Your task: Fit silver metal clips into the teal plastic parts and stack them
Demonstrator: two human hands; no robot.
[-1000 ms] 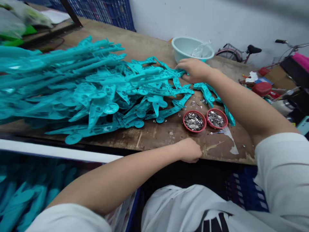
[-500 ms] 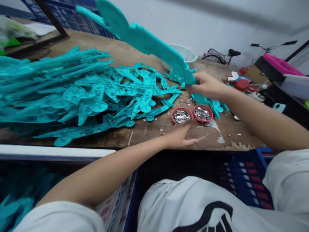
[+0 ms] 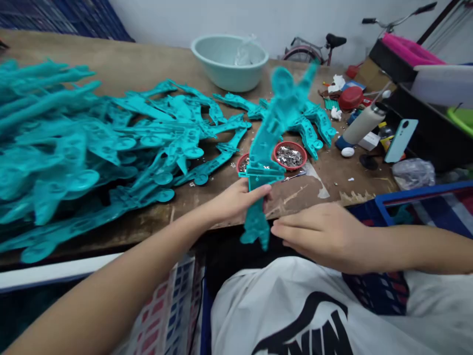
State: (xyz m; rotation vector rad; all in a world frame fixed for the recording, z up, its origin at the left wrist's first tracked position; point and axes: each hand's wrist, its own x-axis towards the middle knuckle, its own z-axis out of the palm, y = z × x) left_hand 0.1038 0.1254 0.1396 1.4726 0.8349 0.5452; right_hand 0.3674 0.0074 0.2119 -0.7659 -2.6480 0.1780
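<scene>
Running from 6 to 1 o'clock, the teal plastic moulding (image 3: 263,153) is pinched by the left hand (image 3: 236,199) (the nearer); the right hand (image 3: 318,236) is held open at 3 o'clock.

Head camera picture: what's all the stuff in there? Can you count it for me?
teal plastic mouldings: many, teal, heaped on the bench's left side
held moulding: one, teal, upright above the bench's front edge
wooden workbench: one, brown, under most things
plastic basin: one, pale green, at the bench's back
small baskets: two, red with silver bits, mid-bench, one partly behind the held moulding
bicycle: at least one, dark, behind the bench
bottle: one, white, bench's right side
phone: one, pale blue, far right
crate: one, blue, lower right
shirt: one, white with black print, worn
left hand: one, holding the held moulding
right hand: one, open, beside the moulding's lower end
</scene>
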